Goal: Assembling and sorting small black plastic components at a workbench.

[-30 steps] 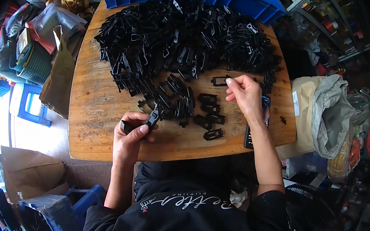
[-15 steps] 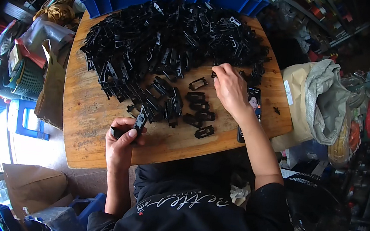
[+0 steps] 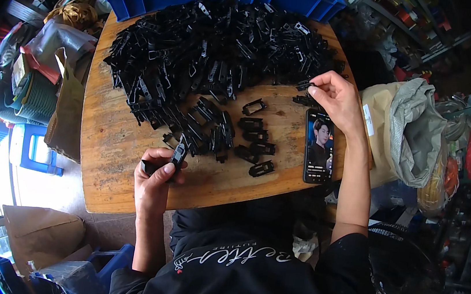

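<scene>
Screen: I log one phone (image 3: pixel 318 146), a slim black rectangle lying flat on the wooden table (image 3: pixel 107 150) near its right edge, lit and showing a portrait in dark and pale tones.

Packages: I note a tan paper sack (image 3: pixel 378 128) just beside the table's right edge, carrying a small white rectangular label (image 3: pixel 368 120); a grey woven bag (image 3: pixel 417 130) slumps against it. At lower left, I see a brown cardboard box (image 3: pixel 39 235) on the floor. Further labels are too small to tell.

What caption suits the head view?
Left hand holds a black clip; right hand pinches a small black part beside the pile on a wooden table.
</scene>
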Tool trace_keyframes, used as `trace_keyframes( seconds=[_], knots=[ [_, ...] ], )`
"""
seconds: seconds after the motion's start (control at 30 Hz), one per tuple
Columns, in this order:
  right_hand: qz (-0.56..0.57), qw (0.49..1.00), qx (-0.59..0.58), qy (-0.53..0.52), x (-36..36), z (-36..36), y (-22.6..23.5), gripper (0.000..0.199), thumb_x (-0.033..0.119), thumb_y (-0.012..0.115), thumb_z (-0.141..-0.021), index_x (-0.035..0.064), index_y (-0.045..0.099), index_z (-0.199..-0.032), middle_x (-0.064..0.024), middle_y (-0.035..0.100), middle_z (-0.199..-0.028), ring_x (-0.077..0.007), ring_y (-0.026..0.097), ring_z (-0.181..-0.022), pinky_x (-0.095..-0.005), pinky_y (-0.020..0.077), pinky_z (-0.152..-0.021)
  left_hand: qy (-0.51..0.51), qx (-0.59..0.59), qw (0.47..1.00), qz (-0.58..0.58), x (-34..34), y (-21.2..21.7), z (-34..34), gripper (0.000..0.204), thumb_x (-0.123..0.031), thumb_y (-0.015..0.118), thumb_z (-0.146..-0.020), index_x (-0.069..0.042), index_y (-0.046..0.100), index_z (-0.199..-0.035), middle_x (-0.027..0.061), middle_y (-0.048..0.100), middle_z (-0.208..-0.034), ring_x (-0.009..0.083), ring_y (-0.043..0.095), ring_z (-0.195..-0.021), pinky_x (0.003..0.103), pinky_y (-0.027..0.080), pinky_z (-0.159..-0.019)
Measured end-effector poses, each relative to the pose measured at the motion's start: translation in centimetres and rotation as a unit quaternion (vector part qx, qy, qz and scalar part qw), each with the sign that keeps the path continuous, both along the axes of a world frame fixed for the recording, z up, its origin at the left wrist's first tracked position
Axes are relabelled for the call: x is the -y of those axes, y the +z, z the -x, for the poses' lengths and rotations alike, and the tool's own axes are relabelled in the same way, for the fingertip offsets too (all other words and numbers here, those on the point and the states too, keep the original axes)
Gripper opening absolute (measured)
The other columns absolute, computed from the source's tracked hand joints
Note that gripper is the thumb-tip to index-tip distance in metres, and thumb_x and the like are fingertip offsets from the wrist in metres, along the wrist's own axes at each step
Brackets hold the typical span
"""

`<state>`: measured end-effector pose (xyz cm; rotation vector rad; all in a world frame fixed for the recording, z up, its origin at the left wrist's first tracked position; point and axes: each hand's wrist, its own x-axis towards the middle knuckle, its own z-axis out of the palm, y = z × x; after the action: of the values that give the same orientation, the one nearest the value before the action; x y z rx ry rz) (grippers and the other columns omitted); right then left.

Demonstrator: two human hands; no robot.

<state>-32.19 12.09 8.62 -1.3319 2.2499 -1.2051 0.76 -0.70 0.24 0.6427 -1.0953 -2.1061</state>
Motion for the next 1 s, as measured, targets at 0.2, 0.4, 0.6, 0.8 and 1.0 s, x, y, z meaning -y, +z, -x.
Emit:
trace_keyframes(
  seconds=[0.2, 0.4, 0.6, 0.8, 1.0],
  knots=[
    [0.010, 1.000, -0.022, 0.016, -0.5, 0.5, -0.6, 0.011, 0.007, 0.066, -0.080, 0.0001, 0.058, -0.083, 0.0014, 0.058, -0.077, -0.0033, 0.051, -0.066, -0.0175, 0.0433, -0.060, 0.003, 0.009, 1.000, 0.002, 0.0, -0.2, -0.2, 0.024, -0.009, 0.061, -0.079, -0.003, 0.053, -0.101, 0.0137, 0.063, -0.083, 0.0142, 0.057, -0.060, 0.024, 0.046, -0.058],
    [0.020, 0.997, -0.055, 0.053, -0.2, 0.6, -0.8, 0.011, 0.007, 0.067, -0.078, 0.0001, 0.058, -0.081, -0.0006, 0.057, -0.080, -0.0054, 0.052, -0.069, -0.0198, 0.0438, -0.064, 0.010, 0.013, 1.000, -0.004, -0.1, -0.3, -0.3, 0.025, -0.009, 0.062, -0.079, -0.003, 0.052, -0.101, 0.0134, 0.063, -0.082, 0.0139, 0.056, -0.059, 0.024, 0.045, -0.058],
    [0.008, 0.999, -0.011, 0.049, 0.0, 0.4, -0.6, 0.007, 0.002, 0.064, -0.078, -0.0001, 0.058, -0.079, -0.0014, 0.054, -0.083, -0.0059, 0.051, -0.070, -0.0195, 0.0432, -0.063, 0.009, 0.013, 1.000, -0.001, 0.0, -0.3, -0.3, 0.025, -0.009, 0.062, -0.079, -0.003, 0.052, -0.101, 0.0133, 0.063, -0.082, 0.0138, 0.056, -0.059, 0.024, 0.045, -0.058],
    [0.017, 0.997, -0.011, 0.079, 0.2, 0.5, -1.4, 0.006, -0.001, 0.063, -0.078, -0.0006, 0.057, -0.080, -0.0015, 0.053, -0.085, -0.0058, 0.052, -0.071, -0.0186, 0.0442, -0.064, 0.013, 0.013, 1.000, -0.005, -0.1, -0.3, -0.3, 0.024, -0.009, 0.061, -0.079, -0.003, 0.053, -0.101, 0.0135, 0.063, -0.082, 0.0140, 0.056, -0.059, 0.024, 0.045, -0.059],
    [-0.011, 0.994, 0.008, 0.112, 1.4, -0.5, -1.5, 0.016, -0.002, 0.064, -0.076, -0.0014, 0.060, -0.092, -0.0030, 0.054, -0.089, -0.0078, 0.054, -0.076, -0.0204, 0.0460, -0.067, 0.016, -0.010, 1.000, -0.019, -0.1, -0.3, -0.4, 0.022, -0.006, 0.063, -0.079, -0.001, 0.055, -0.098, 0.0133, 0.064, -0.083, 0.0130, 0.058, -0.060, 0.024, 0.048, -0.060]
  ],
)
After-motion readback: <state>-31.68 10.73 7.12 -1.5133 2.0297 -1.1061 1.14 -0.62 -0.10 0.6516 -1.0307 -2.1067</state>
